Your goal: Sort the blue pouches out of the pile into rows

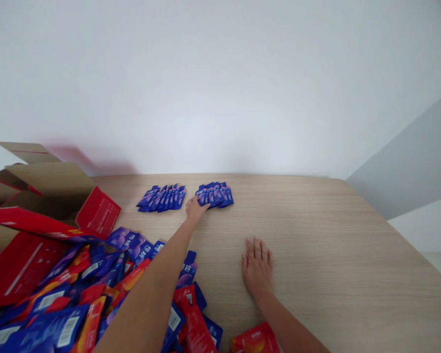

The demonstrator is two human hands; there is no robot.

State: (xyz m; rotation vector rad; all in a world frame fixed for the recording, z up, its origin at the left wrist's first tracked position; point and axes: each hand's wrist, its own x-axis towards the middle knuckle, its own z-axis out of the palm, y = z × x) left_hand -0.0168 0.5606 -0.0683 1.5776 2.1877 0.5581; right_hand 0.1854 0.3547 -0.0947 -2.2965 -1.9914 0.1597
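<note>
A: Landmark?
B: Right fan of blue sachets [216, 194], overlapped, flat on the wood-grain tabletop [327, 235]. Everything goes off that.

A: Left hand?
B: Left hand [196, 210] is at the fan's near-left corner, touching. Fingers partly curled, thumb stretched along the near edge. Can't tell if it pinches a sachet or only rests there.

A: Right hand?
B: Right hand [257, 269] is nearer the wearer than the fan and to its right: palm down, fingers lightly spread, holds nothing.

A: Rest?
B: 2nd fan of blue sachets [162, 198], just left of the landmark. Mixed heap of blue and red sachets [47, 328], near-left of it. Open red carton [100, 213], farther left. Red sachet [255, 339], near-right, by the right forearm.

A: Risks?
B: Loose overlap, likely slippery foil: a sideways nudge could skew the fan, a leftward drag could run it into the 2nd. Left forearm crosses the heap; pulling back low could scatter sachets.

A: Edges, room?
B: Wall [242, 108] close behind the fan, so little reach there. Left is tight. Most room is rightward, tabletop running well out to its right edge.
</note>
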